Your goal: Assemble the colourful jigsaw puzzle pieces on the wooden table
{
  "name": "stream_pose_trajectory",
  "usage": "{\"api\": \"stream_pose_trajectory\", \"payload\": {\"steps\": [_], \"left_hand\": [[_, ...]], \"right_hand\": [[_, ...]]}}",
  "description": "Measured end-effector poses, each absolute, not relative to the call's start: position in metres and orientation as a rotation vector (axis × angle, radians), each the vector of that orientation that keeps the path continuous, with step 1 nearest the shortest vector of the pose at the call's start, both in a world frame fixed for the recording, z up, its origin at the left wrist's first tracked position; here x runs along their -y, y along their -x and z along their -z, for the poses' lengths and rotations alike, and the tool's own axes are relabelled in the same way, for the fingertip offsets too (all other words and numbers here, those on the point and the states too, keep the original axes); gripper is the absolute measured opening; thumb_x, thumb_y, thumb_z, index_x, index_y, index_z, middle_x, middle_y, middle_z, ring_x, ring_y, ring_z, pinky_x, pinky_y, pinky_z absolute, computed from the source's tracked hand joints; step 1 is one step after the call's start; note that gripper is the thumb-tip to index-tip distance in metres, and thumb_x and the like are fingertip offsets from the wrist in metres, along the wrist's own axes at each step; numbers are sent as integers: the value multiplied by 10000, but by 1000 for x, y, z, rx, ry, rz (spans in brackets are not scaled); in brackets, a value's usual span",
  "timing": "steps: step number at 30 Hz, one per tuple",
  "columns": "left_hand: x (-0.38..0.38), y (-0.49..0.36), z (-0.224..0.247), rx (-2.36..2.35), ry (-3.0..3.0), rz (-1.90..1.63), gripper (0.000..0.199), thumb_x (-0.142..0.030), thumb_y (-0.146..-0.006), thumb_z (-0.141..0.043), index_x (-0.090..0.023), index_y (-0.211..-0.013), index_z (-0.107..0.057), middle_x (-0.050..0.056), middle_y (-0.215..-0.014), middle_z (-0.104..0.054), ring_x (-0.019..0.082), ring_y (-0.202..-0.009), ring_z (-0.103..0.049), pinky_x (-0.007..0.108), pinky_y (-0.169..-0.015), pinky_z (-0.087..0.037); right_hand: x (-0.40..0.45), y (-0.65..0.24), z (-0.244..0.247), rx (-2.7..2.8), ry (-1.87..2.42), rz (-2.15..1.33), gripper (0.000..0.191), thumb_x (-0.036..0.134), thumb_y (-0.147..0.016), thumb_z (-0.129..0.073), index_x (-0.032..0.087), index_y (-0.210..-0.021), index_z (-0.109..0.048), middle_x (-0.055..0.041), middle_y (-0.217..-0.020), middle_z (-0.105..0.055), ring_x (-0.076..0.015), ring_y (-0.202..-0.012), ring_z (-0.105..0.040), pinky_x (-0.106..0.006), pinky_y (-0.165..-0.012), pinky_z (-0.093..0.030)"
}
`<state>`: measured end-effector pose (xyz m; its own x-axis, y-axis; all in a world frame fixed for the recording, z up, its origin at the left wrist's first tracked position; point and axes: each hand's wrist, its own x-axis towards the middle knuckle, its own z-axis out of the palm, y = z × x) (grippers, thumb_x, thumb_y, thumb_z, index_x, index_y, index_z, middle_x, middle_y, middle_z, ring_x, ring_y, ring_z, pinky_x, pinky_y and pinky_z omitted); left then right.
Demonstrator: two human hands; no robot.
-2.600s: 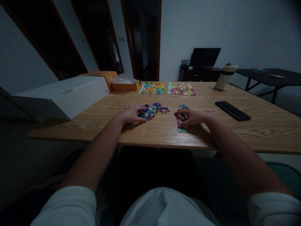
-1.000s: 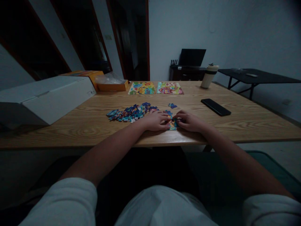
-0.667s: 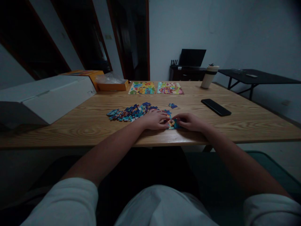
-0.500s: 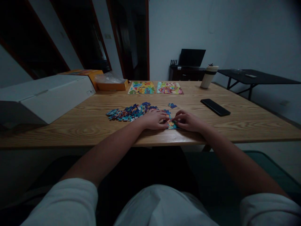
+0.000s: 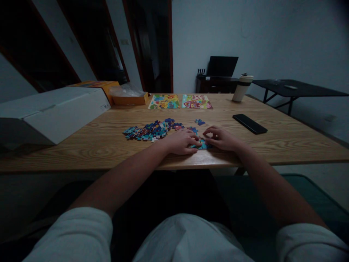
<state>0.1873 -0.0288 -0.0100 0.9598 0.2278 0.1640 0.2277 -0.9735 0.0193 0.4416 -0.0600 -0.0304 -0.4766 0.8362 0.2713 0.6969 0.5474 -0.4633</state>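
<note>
Just inside the near edge of the desk (image 5: pixel 286 147) lies a small patch of puzzle pieces (image 5: pixel 203 145), partly covered. My left grip (image 5: pixel 184 141) rests on its left side, released, fingers spread and thumb apart; my right grip (image 5: pixel 220 138) curls over its right side, and whether a piece is pinched beneath the fingertips I cannot make out. Likely fault: uneven sideways pressure from either grip could part a weak joint, or slide the patch toward the near edge, little wood lying between. Beyond and left of my left grip spreads a loose pile (image 5: pixel 149 131); a careless sweep could scatter it. Toward the right edge the phone (image 5: pixel 249 123) lies flat; some blue pieces (image 5: pixel 200 122) sit well apart from it. Near the far edge lie two picture sheets (image 5: pixel 164 102); the tumbler (image 5: pixel 241 91) stands by the far right corner.
</note>
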Motion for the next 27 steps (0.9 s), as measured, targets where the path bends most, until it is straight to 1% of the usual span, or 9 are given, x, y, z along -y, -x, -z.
{"api": "stream_pose_trajectory", "payload": {"steps": [4, 9, 12, 17, 19, 23, 27], "left_hand": [[31, -188, 11, -377, -3124, -262, 319, -389, -960, -520, -286, -1213, -685, 77, -1230, -644, 249, -1152, -545, 397, -1026, -337], [31, -188, 11, -436, -3060, -259, 345, -402, -943, -531, -315, -1247, -668, 65, -1269, -623, 250, -1176, -532, 402, -1049, -324], [31, -188, 11, -440, -3030, -252, 348, -407, -938, -533, -318, -1243, -674, 67, -1262, -626, 254, -1186, -527, 405, -1064, -312], [33, -188, 9, -449, -3045, -235, 346, -405, -944, -523, -331, -1249, -669, 60, -1293, -608, 257, -1208, -512, 422, -1095, -277], [32, -187, 8, -459, -3042, -232, 337, -402, -943, -527, -327, -1234, -678, 57, -1279, -615, 252, -1199, -518, 419, -1089, -287], [30, -187, 8, -442, -3026, -251, 312, -381, -954, -512, -290, -1174, -713, 70, -1237, -632, 236, -1173, -536, 401, -1080, -306], [30, -186, 9, -435, -3029, -262, 313, -384, -945, -529, -290, -1184, -709, 73, -1234, -633, 238, -1172, -536, 406, -1082, -302]], "right_hand": [[60, -447, 26, 2233, 1383, -470, 303, 412, -914, -559, 188, -1080, -680, -116, -1103, -646, -186, -791, -637, -318, -709, -520], [58, -449, 27, 2334, 1332, -440, 257, 390, -889, -601, 196, -1023, -704, -99, -1043, -660, -190, -802, -629, -317, -753, -501], [56, -450, 29, 2343, 1341, -423, 238, 369, -875, -619, 196, -1017, -701, -100, -1050, -652, -185, -794, -626, -316, -754, -500], [53, -451, 32, 2308, 1368, -360, 279, 426, -878, -620, 200, -1020, -699, -113, -1057, -646, -210, -849, -630, -340, -803, -494], [53, -450, 33, 2326, 1364, -351, 291, 444, -879, -616, 205, -1022, -700, -111, -1037, -651, -215, -848, -627, -342, -793, -491], [53, -449, 33, 2344, 1352, -385, 293, 448, -879, -616, 210, -1028, -699, -100, -1002, -665, -197, -785, -619, -326, -735, -487], [55, -449, 31, 2331, 1365, -376, 316, 451, -879, -619, 193, -1045, -694, -108, -1028, -665, -195, -801, -622, -323, -746, -485]]}}
